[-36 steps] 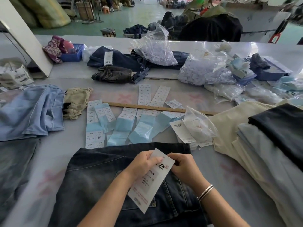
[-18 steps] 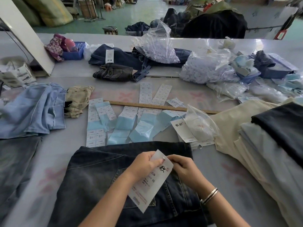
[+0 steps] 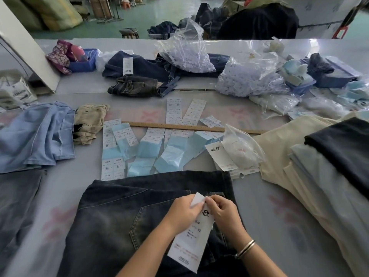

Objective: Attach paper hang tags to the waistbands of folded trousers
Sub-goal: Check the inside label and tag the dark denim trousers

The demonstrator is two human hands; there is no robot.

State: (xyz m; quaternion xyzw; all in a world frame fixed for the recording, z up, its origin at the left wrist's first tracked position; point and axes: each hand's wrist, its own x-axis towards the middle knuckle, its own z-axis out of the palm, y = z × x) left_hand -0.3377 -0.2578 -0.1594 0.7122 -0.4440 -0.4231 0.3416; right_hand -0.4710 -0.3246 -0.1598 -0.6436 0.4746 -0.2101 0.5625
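Since the earlier frames: both hands have shifted up the hang tag to its top edge, and the top corner is now bent over between them; nothing else on the table has changed place.

Left side: light blue trousers [image 3: 38, 136], loosely folded, on the grey table [image 3: 60, 188]; a beige garment [image 3: 89, 122] touching their right edge. Behind, a blue tray [image 3: 84, 63] holding floral fabric.

Centre, far: navy jeans [image 3: 143, 66] bearing a white tag, a small dark denim piece [image 3: 135, 87] just in front.

Centre, middle: sheets of printed labels [image 3: 111, 136] and pale blue backing strips [image 3: 147, 150], spread beside a wooden ruler [image 3: 179, 126] lying crosswise.

Centre, near: dark denim trousers [image 3: 119, 216], folded, back pocket up, waistband toward the near right. White paper hang tag [image 3: 191, 242] lies over the waistband area, printed side up. Left hand [image 3: 182, 211] pinches the tag's top left corner, fingers curled. Right hand [image 3: 224, 212], bangle at the wrist, pinches the top edge at the right, fingertips meeting the left hand's.

Right: spare hang tags [image 3: 221, 156] beside a clear bag [image 3: 241, 148]; further bags of white pieces [image 3: 249, 80] behind. Stack of folded cream, pale blue and black trousers [image 3: 319, 166] at the table's right edge.
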